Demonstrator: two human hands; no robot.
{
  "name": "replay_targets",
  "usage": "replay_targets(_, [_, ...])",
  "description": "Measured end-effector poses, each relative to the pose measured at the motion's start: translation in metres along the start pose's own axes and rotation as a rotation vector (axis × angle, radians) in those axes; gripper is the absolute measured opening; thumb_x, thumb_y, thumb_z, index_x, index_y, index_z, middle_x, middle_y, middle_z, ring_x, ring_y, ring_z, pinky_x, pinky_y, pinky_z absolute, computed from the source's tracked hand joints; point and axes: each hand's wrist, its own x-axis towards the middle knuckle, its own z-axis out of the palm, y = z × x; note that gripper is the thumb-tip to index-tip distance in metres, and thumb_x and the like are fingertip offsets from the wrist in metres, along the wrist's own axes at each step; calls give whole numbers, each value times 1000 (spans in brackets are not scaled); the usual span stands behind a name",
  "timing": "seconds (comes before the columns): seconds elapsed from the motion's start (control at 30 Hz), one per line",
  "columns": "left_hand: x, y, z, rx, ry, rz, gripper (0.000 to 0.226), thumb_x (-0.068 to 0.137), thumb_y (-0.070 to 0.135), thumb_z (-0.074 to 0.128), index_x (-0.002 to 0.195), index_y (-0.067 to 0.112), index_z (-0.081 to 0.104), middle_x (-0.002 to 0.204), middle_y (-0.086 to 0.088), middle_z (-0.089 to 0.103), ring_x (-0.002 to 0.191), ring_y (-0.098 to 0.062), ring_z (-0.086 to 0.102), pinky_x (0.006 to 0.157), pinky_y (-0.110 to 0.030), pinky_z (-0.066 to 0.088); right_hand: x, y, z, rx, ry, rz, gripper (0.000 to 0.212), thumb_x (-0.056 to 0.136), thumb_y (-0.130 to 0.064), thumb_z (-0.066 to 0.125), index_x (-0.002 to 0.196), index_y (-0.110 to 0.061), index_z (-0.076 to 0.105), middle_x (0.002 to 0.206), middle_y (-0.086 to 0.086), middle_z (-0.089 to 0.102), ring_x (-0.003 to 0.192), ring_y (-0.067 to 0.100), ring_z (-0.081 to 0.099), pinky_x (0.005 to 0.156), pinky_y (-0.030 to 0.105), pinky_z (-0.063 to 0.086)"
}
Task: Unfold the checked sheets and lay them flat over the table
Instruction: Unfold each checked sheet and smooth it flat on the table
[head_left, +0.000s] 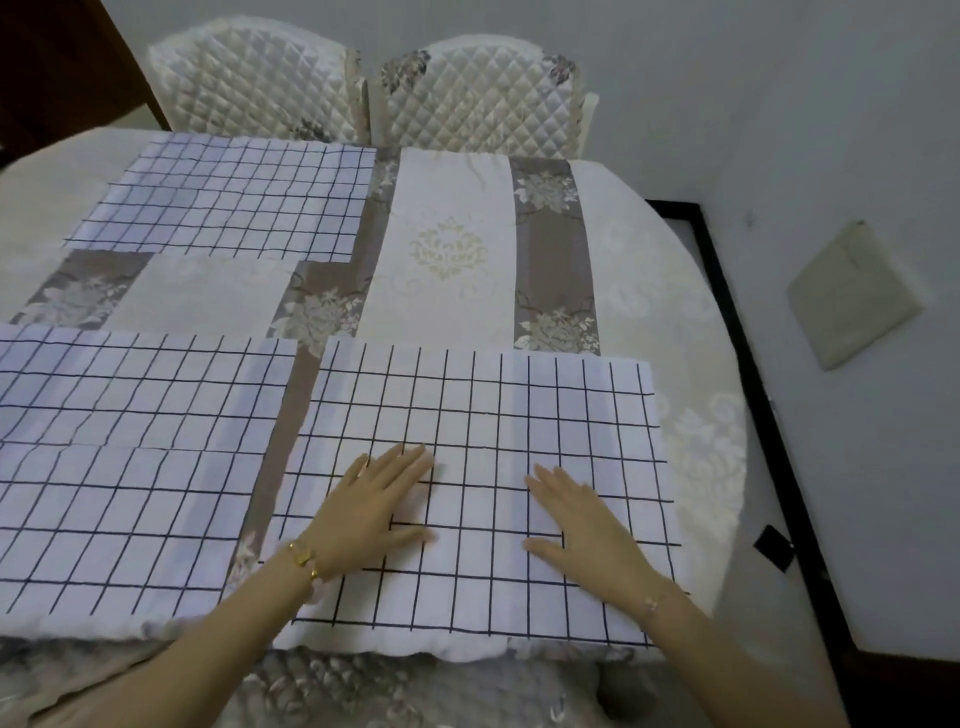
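Head view: both hands lie palm-down on the near right checked sheet (478, 467), which is spread flat on the surface (691, 322) at its near edge. Left hand (374, 512) sits on the sheet's left-centre part, fingers (410, 457) stretched out and slightly fanned, thumb pointing right, gripping nothing, just pressing on the cloth. Right hand (587, 525) sits further right on the same sheet, fingers straight and together, thumb pointing left toward the other hand, also holding nothing. The two hands are apart, with a strip of sheet between them. Gold bracelet (304, 556) on the left wrist, thin bracelet (652, 603) on the right wrist.

Near left checked sheet (135, 457) lies flat just beside the right one, a narrow band of brown floral cloth (317, 306) showing between them; a horizontal crease line crosses its middle. Far left checked sheet (234, 197) lies flat at the far side, well apart from the two near ones. All three are white with dark grid lines. The right sheet's near edge reaches the rim of the surface and bends a little over it.

Surface is covered by a cream and brown floral tablecloth with a pale medallion (447, 249) in the centre panel. Two quilted chairs (358, 88) stand side by side behind the far edge. Grey floor on the right, with a beige square pad (852, 296) lying on it.
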Motion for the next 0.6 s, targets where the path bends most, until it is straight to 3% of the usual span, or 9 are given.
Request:
replay_targets(0.1, [-31,-14,17,41,-76,-10,96,66,88,26,141,43,-14,153,18,-16,145,-8,-12,118,-33,-10,-25,19,15,-99,-33,38,100,63,-82,9,149,-33,-6,150,-20,-19,141,2,-18,115,28,-13])
replay_targets(0.17, [-48,-30,13,48,-124,-60,105,56,93,18,141,41,-15,150,19,-24,142,-5,-20,114,-27,-18,-42,39,15,-108,-24,98,101,60,-86,8,146,-36,-12,149,-21,-21,140,1,-19,114,27,-13])
replay_targets(0.27, [-70,-44,4,56,-156,-119,112,48,96,12,142,40,-14,148,22,-25,139,-2,-21,119,-34,-7,-66,66,13,-109,-4,193,103,52,-94,0,139,-41,-18,147,-21,-24,139,1,-19,112,26,-10])
replay_targets(0.37, [-81,-45,2,8,-122,-189,122,46,99,18,148,36,-1,153,19,-15,143,-5,-13,120,-36,2,-78,74,12,-82,7,242,109,47,-98,-4,138,-40,-17,148,-20,-22,139,1,-17,113,29,-9])
replay_targets(0.43, [-84,-38,0,18,-128,-237,120,50,94,27,150,32,5,156,16,-10,146,-9,-6,120,-37,6,-79,69,8,-28,18,266,111,52,-97,7,142,-35,-12,151,-18,-16,140,1,-13,116,32,-5])
replay_targets(0.47, [-85,-33,-2,39,-135,-253,112,57,87,31,151,31,9,158,14,-6,147,-11,-1,119,-38,10,-80,65,4,-4,26,276,106,64,-91,22,147,-32,-5,154,-15,-10,142,2,-8,117,35,-2])
replay_targets(0.53, [-88,-19,-9,76,-131,-277,89,75,69,47,149,28,19,159,9,9,145,-14,16,116,-36,20,-79,56,-3,38,75,285,79,86,-59,49,150,-25,17,159,-7,12,146,10,11,119,36,9])
replay_targets(0.6, [-93,-6,-20,97,-65,-297,64,88,46,55,144,28,30,153,9,30,135,-13,38,105,-31,36,-77,47,-10,103,160,286,57,92,-39,53,144,-22,36,150,-3,38,137,14,36,114,32,26])
